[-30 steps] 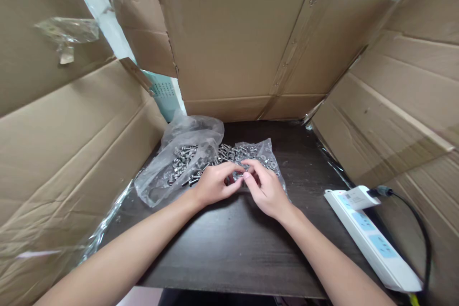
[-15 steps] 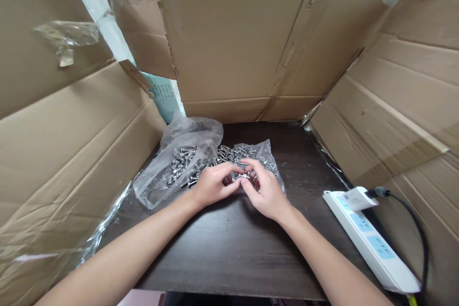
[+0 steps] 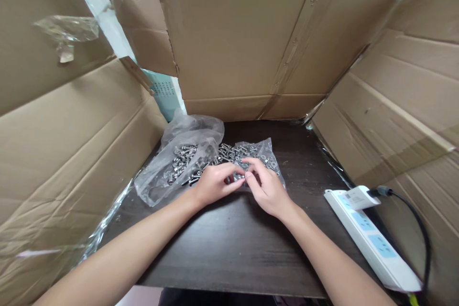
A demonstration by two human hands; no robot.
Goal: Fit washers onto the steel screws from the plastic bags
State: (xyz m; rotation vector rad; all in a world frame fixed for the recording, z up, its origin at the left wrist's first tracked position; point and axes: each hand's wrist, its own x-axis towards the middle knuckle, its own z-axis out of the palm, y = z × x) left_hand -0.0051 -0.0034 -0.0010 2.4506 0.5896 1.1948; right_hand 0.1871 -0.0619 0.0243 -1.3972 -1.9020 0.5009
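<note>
My left hand and my right hand meet above the near side of the metal parts, fingertips closed in a pinch. Between them is a small silver bolt, mostly covered by the fingers; only a bright bit shows. Both hands appear to grip it, one from each side. Behind and left of my left hand lies a heap of bolts, partly under a clear plastic bag. More bolts, nuts and washers are spread on a flat plastic sheet beyond my right hand.
Cardboard panels wall in the dark wooden table at the back and both sides. On the right lies a white power strip with a plugged-in adapter and a black cable.
My fingertips have drawn closer together around the bolt, which showed more clearly before. The thumb of my right hand has shifted up a little. The view has moved slightly.
</note>
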